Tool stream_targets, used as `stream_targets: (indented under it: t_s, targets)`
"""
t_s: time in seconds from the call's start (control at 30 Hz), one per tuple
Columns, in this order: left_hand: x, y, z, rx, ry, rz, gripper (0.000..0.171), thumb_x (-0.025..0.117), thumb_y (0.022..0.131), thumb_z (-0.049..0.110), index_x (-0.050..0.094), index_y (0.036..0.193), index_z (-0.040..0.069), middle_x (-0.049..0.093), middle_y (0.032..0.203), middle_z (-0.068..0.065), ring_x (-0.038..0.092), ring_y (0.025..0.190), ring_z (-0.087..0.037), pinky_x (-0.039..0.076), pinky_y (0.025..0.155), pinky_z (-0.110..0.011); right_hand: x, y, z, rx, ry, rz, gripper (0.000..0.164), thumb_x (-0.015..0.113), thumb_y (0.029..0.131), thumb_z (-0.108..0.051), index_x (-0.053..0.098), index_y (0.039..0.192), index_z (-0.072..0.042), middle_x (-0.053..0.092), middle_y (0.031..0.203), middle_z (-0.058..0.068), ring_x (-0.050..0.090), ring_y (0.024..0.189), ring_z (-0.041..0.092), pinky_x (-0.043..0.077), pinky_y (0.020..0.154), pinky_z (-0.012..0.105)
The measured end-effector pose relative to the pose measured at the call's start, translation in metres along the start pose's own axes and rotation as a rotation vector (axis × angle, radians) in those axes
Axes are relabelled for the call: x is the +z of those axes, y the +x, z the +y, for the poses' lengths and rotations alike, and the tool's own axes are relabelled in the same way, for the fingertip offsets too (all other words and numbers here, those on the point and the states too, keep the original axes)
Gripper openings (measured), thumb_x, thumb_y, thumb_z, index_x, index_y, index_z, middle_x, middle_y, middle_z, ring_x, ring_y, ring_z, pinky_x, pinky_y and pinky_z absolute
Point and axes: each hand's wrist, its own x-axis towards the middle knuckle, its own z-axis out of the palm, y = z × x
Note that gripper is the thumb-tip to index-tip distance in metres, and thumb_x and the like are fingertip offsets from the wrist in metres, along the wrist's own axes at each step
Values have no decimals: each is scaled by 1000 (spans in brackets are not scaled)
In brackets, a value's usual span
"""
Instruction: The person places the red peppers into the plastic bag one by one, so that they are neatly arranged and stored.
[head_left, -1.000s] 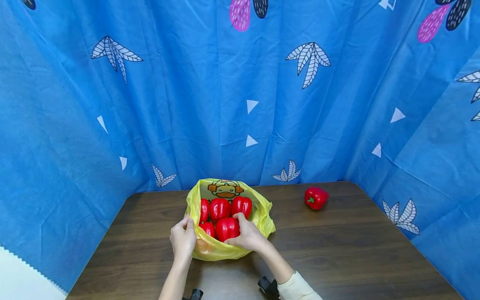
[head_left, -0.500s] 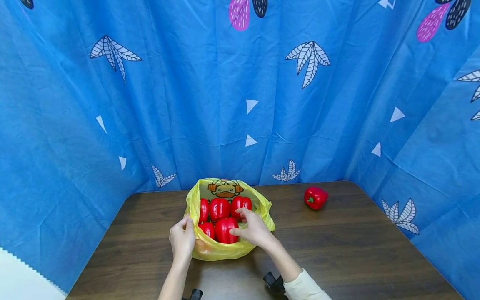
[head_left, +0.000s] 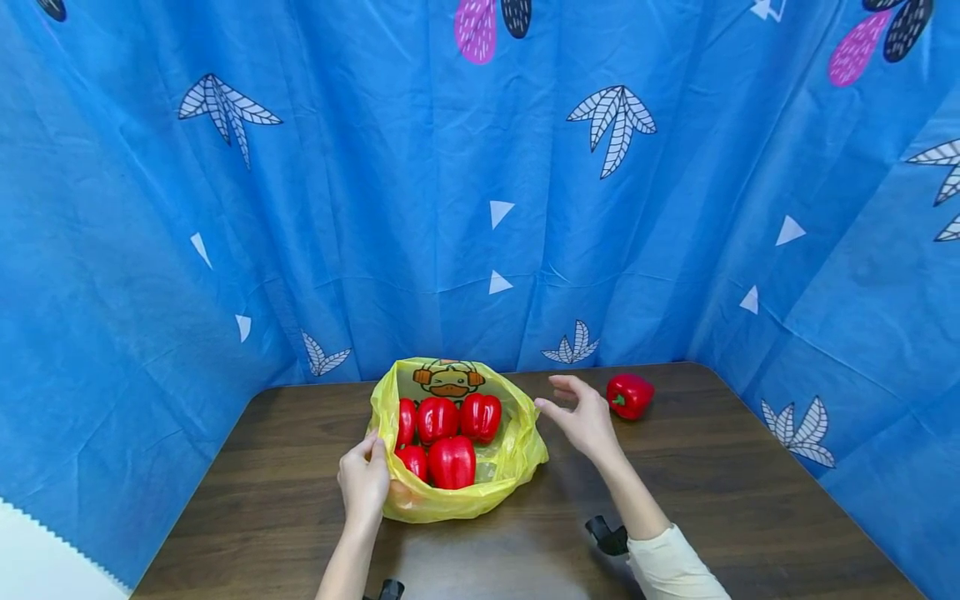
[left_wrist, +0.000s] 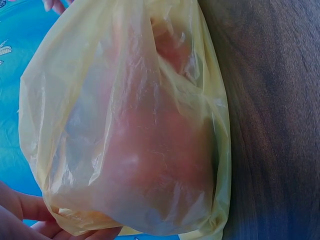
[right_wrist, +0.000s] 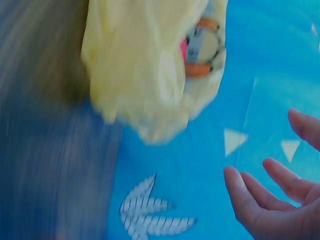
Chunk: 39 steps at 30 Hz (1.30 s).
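A yellow plastic bag with a duck print inside its back wall stands open-mouthed on the table. Several red bell peppers lie in it. My left hand pinches the bag's left rim between thumb and fingers; the left wrist view shows those fingers at the bag's edge and red shapes through the thin plastic. Outside the bag, between it and a lone red bell pepper on the right, my right hand hovers with thumb and fingers spread. Nothing is in its grasp, as the right wrist view confirms.
The dark wooden table runs back to a blue curtain printed with leaves and triangles, which also hangs along both sides. A black wrist mount sits below my right forearm.
My right hand has let go of the front bell pepper inside the bag, lifted out and moved right toward the lone pepper. The left hand keeps its hold on the rim.
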Motion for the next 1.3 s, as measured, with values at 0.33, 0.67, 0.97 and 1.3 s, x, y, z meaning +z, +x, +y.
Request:
stream_targets:
  t_s: [0.33, 0.67, 0.97, 1.3]
  targets:
    - [-1, -1, 1, 3, 6, -2, 37, 46, 101, 9, 54, 132, -10, 50, 141, -22, 35, 140, -42, 28, 115, -55, -47, 23, 40, 97, -127, 144, 65, 71, 89, -34, 47, 141, -4, 46, 144, 24, 43, 130, 43, 45, 102, 57]
    - [-1, -2, 1, -9, 8, -6, 38, 45, 102, 11, 53, 133, -9, 49, 142, -21, 35, 140, -43, 28, 115, -57, -58, 41, 80, 218, -173, 222, 72, 70, 88, -27, 37, 147, -1, 34, 148, 29, 28, 134, 47, 42, 102, 64]
    - [-1, -1, 1, -9, 12, 16, 36, 47, 101, 9, 56, 132, -7, 52, 141, -20, 37, 139, -41, 28, 116, -55, -65, 51, 104, 359, -104, 190, 79, 68, 90, -26, 26, 151, -1, 27, 148, 33, 26, 135, 49, 43, 101, 63]
    - [1, -1, 0, -4, 19, 24, 36, 47, 100, 9, 56, 131, -8, 53, 138, -23, 40, 136, -41, 33, 113, -55, -65, 58, 123, 462, -20, 179, 89, 67, 90, -28, 12, 154, 1, 21, 152, 35, 21, 138, 51, 40, 105, 63]
